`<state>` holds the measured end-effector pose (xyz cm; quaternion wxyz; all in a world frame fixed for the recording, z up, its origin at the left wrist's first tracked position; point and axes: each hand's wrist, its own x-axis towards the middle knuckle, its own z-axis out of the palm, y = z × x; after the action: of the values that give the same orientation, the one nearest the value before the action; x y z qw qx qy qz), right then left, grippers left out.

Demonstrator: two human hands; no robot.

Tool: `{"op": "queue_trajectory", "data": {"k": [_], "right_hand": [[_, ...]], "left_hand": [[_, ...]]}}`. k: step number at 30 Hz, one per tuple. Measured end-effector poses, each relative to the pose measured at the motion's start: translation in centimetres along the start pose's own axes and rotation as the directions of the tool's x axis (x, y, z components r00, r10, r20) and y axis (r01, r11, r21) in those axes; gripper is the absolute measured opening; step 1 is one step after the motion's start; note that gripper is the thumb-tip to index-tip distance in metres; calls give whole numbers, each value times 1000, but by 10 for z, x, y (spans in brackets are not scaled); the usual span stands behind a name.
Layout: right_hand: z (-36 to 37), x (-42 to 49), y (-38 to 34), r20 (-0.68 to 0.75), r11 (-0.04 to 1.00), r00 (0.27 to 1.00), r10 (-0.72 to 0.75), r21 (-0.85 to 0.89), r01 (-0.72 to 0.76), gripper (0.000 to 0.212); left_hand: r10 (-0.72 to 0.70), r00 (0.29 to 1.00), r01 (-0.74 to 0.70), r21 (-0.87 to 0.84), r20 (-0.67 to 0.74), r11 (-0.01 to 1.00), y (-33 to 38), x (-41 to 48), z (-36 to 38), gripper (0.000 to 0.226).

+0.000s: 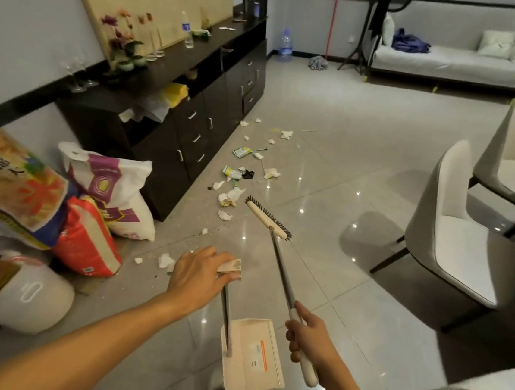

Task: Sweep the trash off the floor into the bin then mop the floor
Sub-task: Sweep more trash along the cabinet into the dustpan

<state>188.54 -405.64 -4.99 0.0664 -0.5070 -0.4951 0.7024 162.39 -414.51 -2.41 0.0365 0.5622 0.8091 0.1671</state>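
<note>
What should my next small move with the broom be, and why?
Probably reach the broom head past the nearest paper scraps and draw them toward the dustpan: the scraps lie just left of the head, and the pan looks empty.

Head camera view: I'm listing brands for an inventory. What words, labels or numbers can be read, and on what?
None can be quoted with certainty.
Yellow sack: large Chinese characters, upside down, blurred.
White and purple sack: emblem and letters, blurred.
Red sack: small label, too small.
Dustpan: sticker with orange stripe, print too small.
Bottle on the sideboard: blue label, unreadable.
</note>
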Motion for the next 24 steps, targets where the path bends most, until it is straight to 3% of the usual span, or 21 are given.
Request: {"op": "queue_trajectory", "data": {"k": [8, 24], "right_hand": [[-60, 92, -66, -75, 999, 997, 26, 40, -23, 62], [-185, 343, -300, -175, 999, 984, 43, 31, -38, 65]], "left_hand": [[4, 999, -5, -23, -53, 1000, 10, 146, 33, 44], [-4, 986, -16, -122, -164, 992, 9, 528, 75, 37]]}}
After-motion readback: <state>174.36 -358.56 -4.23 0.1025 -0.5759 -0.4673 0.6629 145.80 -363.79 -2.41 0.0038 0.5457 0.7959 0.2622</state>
